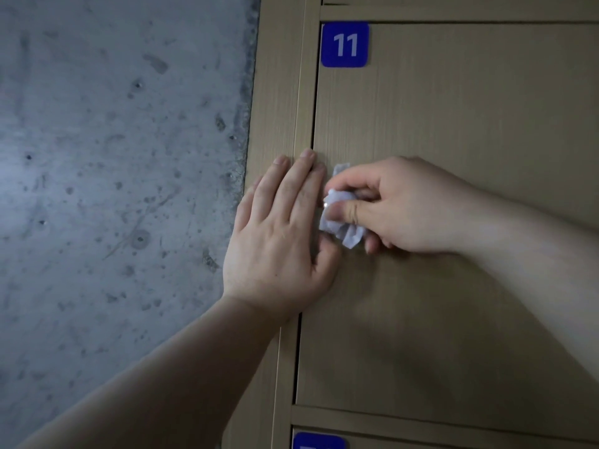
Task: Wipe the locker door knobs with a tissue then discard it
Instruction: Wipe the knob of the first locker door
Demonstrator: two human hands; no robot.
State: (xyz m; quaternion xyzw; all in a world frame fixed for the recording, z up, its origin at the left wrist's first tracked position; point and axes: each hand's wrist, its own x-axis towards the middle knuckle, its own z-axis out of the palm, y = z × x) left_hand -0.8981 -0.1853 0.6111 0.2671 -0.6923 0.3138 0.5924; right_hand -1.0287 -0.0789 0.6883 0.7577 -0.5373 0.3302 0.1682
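A light wooden locker door carries a blue plate with the number 11. My right hand pinches a crumpled white tissue against the door's left edge; a small metallic glint shows at the tissue, and the knob itself is hidden under it. My left hand lies flat with straight fingers across the locker frame and the door's edge, right beside the tissue.
A rough grey concrete wall fills the left side. Below door 11 sits another locker door with a blue plate partly cut off. The edge of a further locker runs above.
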